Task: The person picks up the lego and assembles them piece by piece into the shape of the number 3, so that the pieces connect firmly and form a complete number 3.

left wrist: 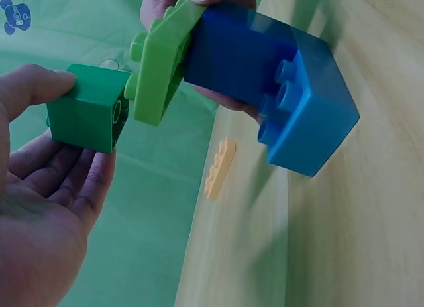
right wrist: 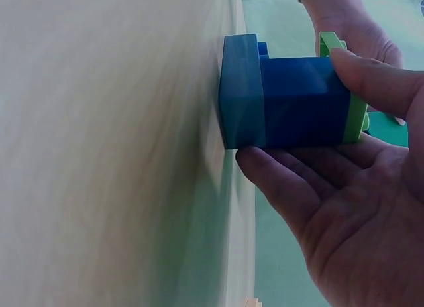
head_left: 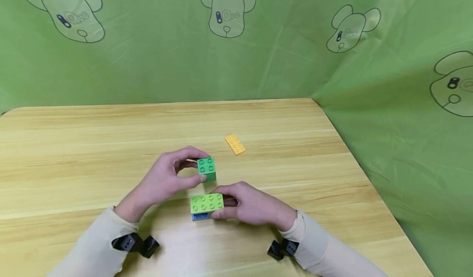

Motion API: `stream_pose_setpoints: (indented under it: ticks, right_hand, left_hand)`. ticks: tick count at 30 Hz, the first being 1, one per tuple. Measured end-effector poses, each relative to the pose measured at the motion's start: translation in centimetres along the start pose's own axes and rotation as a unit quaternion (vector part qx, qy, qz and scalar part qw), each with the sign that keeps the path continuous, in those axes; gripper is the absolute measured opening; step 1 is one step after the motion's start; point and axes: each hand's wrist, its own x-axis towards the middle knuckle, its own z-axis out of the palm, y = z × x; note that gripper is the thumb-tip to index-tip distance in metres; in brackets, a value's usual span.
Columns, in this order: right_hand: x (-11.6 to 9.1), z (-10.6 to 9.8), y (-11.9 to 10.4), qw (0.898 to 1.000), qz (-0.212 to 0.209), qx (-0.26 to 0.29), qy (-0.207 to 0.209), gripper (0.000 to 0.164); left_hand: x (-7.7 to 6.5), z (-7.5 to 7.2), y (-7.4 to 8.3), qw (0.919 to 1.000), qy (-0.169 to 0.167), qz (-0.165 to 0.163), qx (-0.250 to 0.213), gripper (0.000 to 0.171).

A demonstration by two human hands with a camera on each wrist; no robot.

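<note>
My left hand pinches a green toy brick, square with studs on top, between thumb and fingers. Nearer to me, my right hand grips a small stack by its right end. On top of that stack lies a lime green plate. Under the plate is a dark blue brick, joined to a lighter blue brick at the base, whose studs partly show. The green brick is held just beyond the stack in the head view. Whether the stack's base touches the table is hard to tell.
A flat orange-yellow studded plate lies on the wooden table beyond both hands. A green curtain with printed animal heads hangs behind the table and along its right edge. Black devices are strapped at both wrists.
</note>
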Motion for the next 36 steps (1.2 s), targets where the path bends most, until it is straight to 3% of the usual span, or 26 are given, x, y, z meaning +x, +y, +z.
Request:
stream_pose_setpoints:
  ticks: [6, 23, 36]
  right_hand:
    - [0.0, 0.0, 0.0, 1.0, -0.002, -0.002, 0.001, 0.029]
    - [0.0, 0.1, 0.0, 1.0, -0.004, 0.007, 0.0, 0.031]
    - [0.0, 0.1, 0.1, 1.0, -0.007, 0.014, 0.001, 0.033]
  left_hand:
    - [-0.3, 0.3, 0.1, 0.9997, 0.003, 0.024, 0.002, 0.039]
    - [-0.9, 1.1, 0.7, 0.9994, 0.012, 0.026, -0.021, 0.038]
    - [-1.9, 2.1, 1.5, 0.9981, 0.006, 0.057, -0.023, 0.036]
